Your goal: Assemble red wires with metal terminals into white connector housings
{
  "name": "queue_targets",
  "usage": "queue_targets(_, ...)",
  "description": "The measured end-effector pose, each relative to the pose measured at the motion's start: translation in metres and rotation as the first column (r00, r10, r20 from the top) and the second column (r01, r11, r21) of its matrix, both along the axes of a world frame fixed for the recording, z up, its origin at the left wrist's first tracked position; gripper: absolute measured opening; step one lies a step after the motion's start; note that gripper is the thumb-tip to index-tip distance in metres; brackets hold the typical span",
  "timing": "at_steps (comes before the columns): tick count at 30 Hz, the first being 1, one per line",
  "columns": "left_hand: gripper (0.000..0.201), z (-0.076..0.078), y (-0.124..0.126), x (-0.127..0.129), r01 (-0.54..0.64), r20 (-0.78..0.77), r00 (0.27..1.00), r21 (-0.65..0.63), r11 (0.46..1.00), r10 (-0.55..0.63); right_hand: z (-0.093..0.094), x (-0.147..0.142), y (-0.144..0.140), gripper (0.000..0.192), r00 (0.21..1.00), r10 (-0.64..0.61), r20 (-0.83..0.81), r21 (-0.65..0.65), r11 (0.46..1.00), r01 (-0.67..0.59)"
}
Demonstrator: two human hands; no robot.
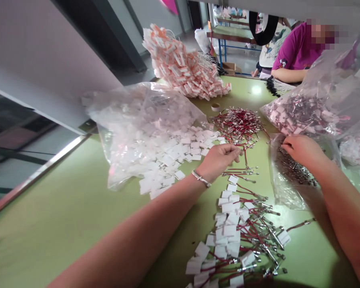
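My left hand [223, 157] is closed in a pinch at the near edge of a pile of short red wires [238, 122] with metal ends. One red wire [246, 158] lies right beside its fingertips; whether they grip a wire is unclear. Over an open clear bag [288, 198] of small dark metal parts [297, 170], my right hand [301, 150] has its fingers pinched together, and what they hold is too small to see. Below my left hand, red wires with white connector pieces [228, 230] and metal tube-like ends lie in a long row.
A large clear bag [138, 116] spills white pieces [168, 164] at left. Behind it rises a heap of orange-and-white parts [186, 66]. A tape roll [216, 107] lies near the wires. Another filled bag [312, 112] stands at right; a person in purple [297, 52] sits beyond.
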State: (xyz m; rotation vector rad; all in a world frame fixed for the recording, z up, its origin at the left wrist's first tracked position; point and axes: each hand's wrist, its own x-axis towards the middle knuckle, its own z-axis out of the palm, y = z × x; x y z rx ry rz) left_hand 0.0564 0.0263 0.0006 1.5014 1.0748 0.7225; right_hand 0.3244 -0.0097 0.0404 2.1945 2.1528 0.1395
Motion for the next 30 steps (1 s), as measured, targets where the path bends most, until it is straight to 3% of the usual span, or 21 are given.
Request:
queue_targets(3, 0.025, 0.002, -0.005, 0.003, 0.045, 0.002, 0.999, -0.010, 0.999, -0.045, 0.003, -0.024, -0.008, 0.020, 0.943, 0.121, -0.309, 0.108, 0.990, -0.091)
queue_targets(6, 0.023, 0.006, -0.012, 0.006, 0.094, 0.029, 0.995, -0.009, 0.996, -0.094, -0.004, -0.056, -0.016, 0.017, 0.732, 0.259, -0.630, 0.213, 0.964, -0.159)
queue_targets(8, 0.022, 0.008, -0.016, 0.008, 0.120, 0.053, 0.991, -0.006, 0.993, -0.120, -0.012, -0.073, -0.019, 0.015, 0.644, 0.302, -0.703, 0.266, 0.951, -0.155)
queue_targets(11, 0.022, 0.011, -0.019, 0.009, 0.134, 0.060, 0.989, -0.003, 0.991, -0.134, -0.021, -0.083, -0.020, 0.014, 0.579, 0.339, -0.741, 0.279, 0.940, -0.194)
queue_targets(18, 0.023, 0.012, -0.018, 0.009, 0.142, -0.019, 0.990, 0.059, 0.988, -0.141, -0.027, -0.078, -0.020, 0.015, 0.593, 0.329, -0.735, 0.291, 0.943, -0.163)
queue_targets(22, 0.023, 0.008, -0.017, 0.008, 0.146, -0.029, 0.989, 0.096, 0.985, -0.144, -0.022, -0.078, -0.020, 0.015, 0.626, 0.397, -0.671, 0.286, 0.918, -0.275)
queue_targets(24, 0.023, 0.006, -0.017, 0.006, 0.141, -0.054, 0.990, 0.178, 0.974, -0.134, -0.015, -0.078, -0.021, 0.015, 0.644, 0.422, -0.637, 0.266, 0.906, -0.330)
queue_targets(26, 0.021, 0.004, -0.018, 0.003, 0.170, -0.124, 0.983, 0.352, 0.920, -0.134, -0.008, -0.080, -0.022, 0.015, 0.657, 0.409, -0.633, 0.208, 0.908, -0.365)
queue_targets(28, 0.021, 0.004, -0.018, -0.001, 0.246, -0.228, 0.963, 0.542, 0.804, -0.141, -0.002, -0.081, -0.023, 0.016, 0.651, 0.340, -0.679, 0.119, 0.926, -0.359)
queue_targets(30, 0.023, 0.005, -0.016, -0.003, 0.337, -0.331, 0.932, 0.641, 0.690, -0.147, 0.001, -0.083, -0.023, 0.016, 0.625, 0.240, -0.743, 0.026, 0.943, -0.331)
